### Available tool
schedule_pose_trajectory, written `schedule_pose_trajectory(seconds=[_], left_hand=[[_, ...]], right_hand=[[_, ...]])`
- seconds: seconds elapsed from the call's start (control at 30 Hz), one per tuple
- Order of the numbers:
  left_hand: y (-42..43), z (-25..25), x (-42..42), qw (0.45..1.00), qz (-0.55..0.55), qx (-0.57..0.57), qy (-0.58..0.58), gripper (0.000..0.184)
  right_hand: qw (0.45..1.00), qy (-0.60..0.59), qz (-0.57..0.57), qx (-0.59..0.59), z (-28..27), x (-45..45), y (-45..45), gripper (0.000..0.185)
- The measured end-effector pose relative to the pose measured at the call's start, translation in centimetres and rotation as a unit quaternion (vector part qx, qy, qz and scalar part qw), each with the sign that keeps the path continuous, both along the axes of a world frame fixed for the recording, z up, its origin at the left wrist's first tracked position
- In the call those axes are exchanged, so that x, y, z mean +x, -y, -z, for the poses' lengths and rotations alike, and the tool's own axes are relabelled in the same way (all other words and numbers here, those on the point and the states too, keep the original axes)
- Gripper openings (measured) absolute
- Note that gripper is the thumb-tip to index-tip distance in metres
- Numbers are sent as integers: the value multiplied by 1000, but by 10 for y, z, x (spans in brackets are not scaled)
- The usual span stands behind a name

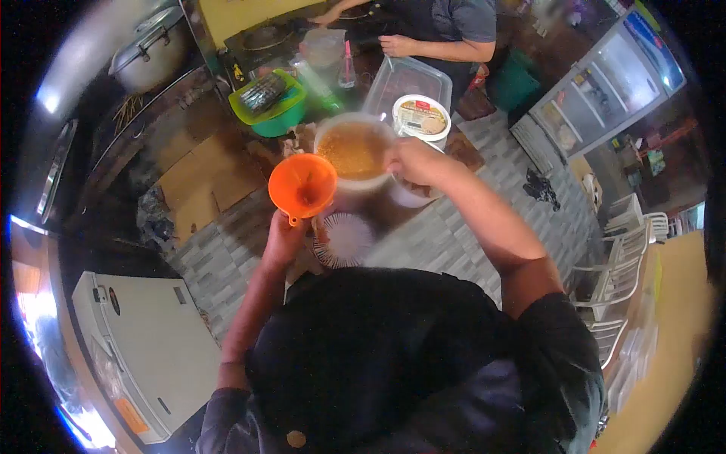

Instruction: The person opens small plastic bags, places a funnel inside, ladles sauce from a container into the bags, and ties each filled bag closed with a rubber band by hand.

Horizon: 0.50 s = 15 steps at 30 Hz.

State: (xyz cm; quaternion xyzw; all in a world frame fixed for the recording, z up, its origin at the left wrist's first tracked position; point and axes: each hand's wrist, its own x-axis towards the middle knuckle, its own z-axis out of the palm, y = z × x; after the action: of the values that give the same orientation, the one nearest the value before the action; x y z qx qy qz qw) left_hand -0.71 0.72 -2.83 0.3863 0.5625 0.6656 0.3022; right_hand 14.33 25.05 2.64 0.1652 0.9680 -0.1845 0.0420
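My left hand (284, 240) is wrapped round the lower part of an orange funnel (284, 181), whose wide mouth faces up. Just right of it stands a white bucket (368, 184) of orange-brown liquid (348, 151) with froth on top. At the bucket's right rim, my right hand (416, 160) is closed, and what its fingers hold is hidden. A white tub with a printed lid (422, 117) sits behind that hand. Below the bucket lies a round striped piece (342, 240), partly hidden by my left hand's side.
Behind the bucket are a green basin (280, 125), a clear plastic container (404, 76) and a clear bottle (346, 72). A co-worker (446, 34) stands across the table near the stove. A white freezer (151, 340) is at lower left, and white chairs (620, 272) at right.
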Motion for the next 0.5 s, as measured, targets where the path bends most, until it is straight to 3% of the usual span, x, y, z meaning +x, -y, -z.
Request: schedule_pose_trajectory(seconds=[0.13,0.17,0.23,0.33,0.43,0.5], left_hand=[[0,-4,-1,1000,5,-17,-6,17],[-3,-4,-2,1000,10,-13,-8,17],[-10,-1,-2,995,-28,6,-95,15],[-9,-9,-2,998,4,-55,-17,14],[-8,-15,0,999,5,-7,-49,14],[-7,-13,-1,998,-1,-51,-23,16]], right_hand=[[997,-69,37,-25,-6,-1,-2,13],[995,-91,46,16,-13,0,2,15],[990,-113,64,61,-13,-1,0,16],[995,35,29,84,5,-13,-11,19],[994,53,58,73,3,-13,-8,19],[992,74,60,77,-2,-13,-3,19]])
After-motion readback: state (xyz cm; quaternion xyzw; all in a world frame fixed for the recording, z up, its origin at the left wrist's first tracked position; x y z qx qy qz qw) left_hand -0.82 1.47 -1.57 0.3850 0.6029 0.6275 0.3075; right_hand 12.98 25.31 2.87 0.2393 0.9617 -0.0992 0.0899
